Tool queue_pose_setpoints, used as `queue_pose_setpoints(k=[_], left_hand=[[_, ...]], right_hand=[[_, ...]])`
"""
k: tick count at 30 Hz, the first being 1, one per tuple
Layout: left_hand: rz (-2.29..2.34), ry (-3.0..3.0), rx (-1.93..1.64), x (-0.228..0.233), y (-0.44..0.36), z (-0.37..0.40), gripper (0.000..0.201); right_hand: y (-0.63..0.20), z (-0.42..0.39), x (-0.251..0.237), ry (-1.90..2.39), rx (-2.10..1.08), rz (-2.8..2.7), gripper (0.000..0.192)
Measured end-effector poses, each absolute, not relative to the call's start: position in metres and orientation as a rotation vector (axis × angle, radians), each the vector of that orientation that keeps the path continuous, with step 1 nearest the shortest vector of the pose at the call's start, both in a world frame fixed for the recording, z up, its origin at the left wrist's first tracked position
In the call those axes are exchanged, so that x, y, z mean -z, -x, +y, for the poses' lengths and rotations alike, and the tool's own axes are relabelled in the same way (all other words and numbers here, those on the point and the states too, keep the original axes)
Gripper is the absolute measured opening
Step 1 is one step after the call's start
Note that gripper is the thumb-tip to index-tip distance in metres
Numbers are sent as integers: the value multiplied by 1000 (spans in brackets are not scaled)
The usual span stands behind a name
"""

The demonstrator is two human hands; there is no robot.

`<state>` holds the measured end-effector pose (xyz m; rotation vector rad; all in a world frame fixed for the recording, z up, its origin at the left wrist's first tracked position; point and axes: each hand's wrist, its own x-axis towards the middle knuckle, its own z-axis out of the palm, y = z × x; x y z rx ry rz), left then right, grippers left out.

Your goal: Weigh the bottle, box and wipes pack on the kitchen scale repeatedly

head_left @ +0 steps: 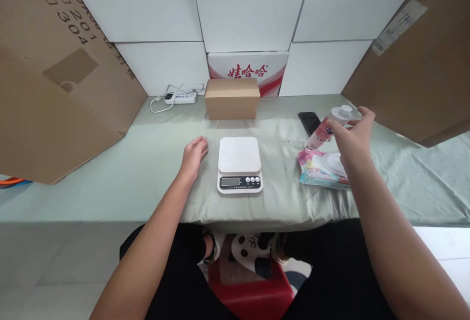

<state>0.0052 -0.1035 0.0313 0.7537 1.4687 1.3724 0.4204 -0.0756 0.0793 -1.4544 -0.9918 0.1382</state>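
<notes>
Right hand [353, 139]: one, thumb and fingers bent round the upper part of a pink-and-white bottle [319, 136], white cap on. Bottle: slanting in view; whether it leans, or its base bears on the counter [165, 168], cannot be told.

Step in hand, as judged: taking hold of the bottle. Next move, as judged: calls for a secure grip and a lift clear of its close neighbours.

Beside the bottle: wipes pack [318, 169], nearer the person, under the right wrist; dark phone [309, 122], on the far side.

Left hand [192, 157]: one, resting on the counter, fingers loosely curled, nothing held.

Between the hands: white kitchen scale [239, 155], its platform bare, no reading legible.

Beyond: small brown box [232, 102], behind the scale; white power strip [185, 98] with cable, to its left. Cardboard panels [40, 109], one at either side.
</notes>
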Motion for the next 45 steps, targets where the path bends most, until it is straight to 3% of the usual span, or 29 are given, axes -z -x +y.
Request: queue_pose_setpoints(k=[3,5,7,12,18,27,45], left_hand=[[1464,-767,-1380,-26,-9,-102,37],[1460,-771,-1387,-25,-11,-102,35],[1459,-774,-1390,-24,-12,-102,33],[1476,-765,-1396,-28,-11,-102,32],[1429,-836,-1418,-30,-16,-100,36],[1438,-1073,-1388,-6,-13,-91,43],[1487,-1236,-1380,-1,2,-96,43]], right_hand=[[-423,-71,-78,1640,-414,-938,49],[-420,-73,-82,1672,-488,-1073,26],[-417,-77,-86,1675,-513,-1144,16],[-398,-89,-96,1498,-496,-1219,27],[-331,-87,-115,1237,-461,-1370,26],[-221,-91,-98,979,-710,-1477,33],[-216,-101,-76,1012,-786,-1534,38]])
